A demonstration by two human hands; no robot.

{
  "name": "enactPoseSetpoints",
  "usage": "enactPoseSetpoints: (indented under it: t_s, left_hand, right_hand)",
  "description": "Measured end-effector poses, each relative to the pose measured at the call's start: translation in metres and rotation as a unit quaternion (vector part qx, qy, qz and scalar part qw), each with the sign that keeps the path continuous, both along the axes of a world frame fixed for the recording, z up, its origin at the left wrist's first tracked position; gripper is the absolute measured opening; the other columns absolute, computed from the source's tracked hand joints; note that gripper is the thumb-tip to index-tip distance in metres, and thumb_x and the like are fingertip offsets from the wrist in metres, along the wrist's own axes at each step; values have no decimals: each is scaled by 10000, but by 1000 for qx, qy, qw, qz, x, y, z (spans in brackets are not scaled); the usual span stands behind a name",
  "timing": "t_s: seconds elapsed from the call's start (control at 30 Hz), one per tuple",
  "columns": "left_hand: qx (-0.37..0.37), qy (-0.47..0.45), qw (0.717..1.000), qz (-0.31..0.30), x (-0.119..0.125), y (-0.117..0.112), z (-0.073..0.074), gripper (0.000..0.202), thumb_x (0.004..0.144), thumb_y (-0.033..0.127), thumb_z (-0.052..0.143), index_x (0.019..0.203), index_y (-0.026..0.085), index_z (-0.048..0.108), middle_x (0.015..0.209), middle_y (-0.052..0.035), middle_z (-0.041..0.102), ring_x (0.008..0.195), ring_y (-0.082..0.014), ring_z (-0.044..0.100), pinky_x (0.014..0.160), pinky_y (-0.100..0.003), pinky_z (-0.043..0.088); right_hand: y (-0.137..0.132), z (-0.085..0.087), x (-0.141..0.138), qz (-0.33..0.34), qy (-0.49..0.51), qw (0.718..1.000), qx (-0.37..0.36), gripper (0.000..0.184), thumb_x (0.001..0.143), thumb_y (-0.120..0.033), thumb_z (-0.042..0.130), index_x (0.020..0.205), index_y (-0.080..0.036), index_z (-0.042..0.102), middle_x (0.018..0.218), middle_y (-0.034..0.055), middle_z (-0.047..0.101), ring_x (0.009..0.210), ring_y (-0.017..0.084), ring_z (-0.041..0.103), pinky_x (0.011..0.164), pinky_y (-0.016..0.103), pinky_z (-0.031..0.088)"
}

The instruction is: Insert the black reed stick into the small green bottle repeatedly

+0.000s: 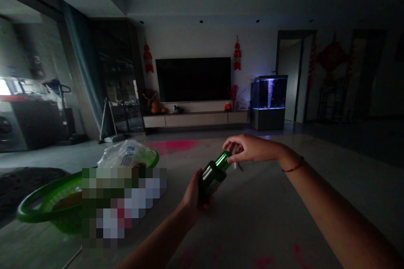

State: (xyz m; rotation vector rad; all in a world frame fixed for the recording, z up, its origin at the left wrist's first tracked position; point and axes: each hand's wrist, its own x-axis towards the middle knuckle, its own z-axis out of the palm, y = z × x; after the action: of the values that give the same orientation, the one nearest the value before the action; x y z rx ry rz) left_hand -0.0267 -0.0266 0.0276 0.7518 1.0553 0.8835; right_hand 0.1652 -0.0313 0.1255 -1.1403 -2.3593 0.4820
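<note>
Wrapped around the body of a dark green bottle (209,178) are the fingers of my left hand (193,195). The bottle is tilted, its top leaning to the upper right. At that top, my right hand (244,148) pinches a shiny green cap (223,159) between thumb and fingers. The cap lines up with the bottle's neck; whether it is fixed or loose I cannot tell. Both hands are above a pale tabletop (252,214). A red cord circles my right wrist.
To the left stands a green plastic basket (34,215) holding a clear plastic bag (124,154); a blurred-out patch covers part of it. Pink stains mark the tabletop. Farther back are a television (193,79), a low cabinet (195,119) and a lit aquarium (269,94).
</note>
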Motion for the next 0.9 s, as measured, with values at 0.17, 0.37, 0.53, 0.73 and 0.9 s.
enactPoseSetpoints:
  t_s: [0.17,0.37,0.53,0.73,0.9]
  left_hand:
    - [-4,-4,1000,0,0,0,0,410,789,518,328,851,149,494,597,-15,551,323,-72,414,311,-160,166]
    - [-2,-1,1000,-7,0,0,0,438,785,535,325,824,139,509,599,-19,549,327,-70,419,310,-161,165]
    - [-7,-2,1000,-13,-1,1,-1,438,778,542,329,797,141,504,578,-10,541,324,-72,422,308,-160,166]
    - [0,3,1000,-16,-1,1,-1,436,774,542,332,834,146,504,585,-9,550,319,-69,411,311,-161,168]
    - [-3,6,1000,-13,0,-1,2,443,774,541,335,846,138,507,587,-11,546,329,-68,416,319,-162,159]
  right_hand:
    - [-4,2,2,14,-10,1000,-9,414,653,-254,636,1033,-139,517,987,75,576,723,110,555,627,225,451]
    - [-2,-2,5,-12,-21,998,-64,645,680,-423,597,1213,-149,361,994,95,559,720,124,563,590,222,453]
    - [2,-4,2,-15,-26,995,-100,444,764,-443,485,1056,-108,474,788,65,584,571,95,529,500,209,425]
    - [0,-1,4,-5,-25,999,-29,502,653,-359,638,1070,-130,479,936,77,571,790,130,548,649,213,444]
    - [-4,1,2,-15,-25,995,-98,467,740,-497,499,1022,-125,490,844,74,577,613,105,543,508,209,435]
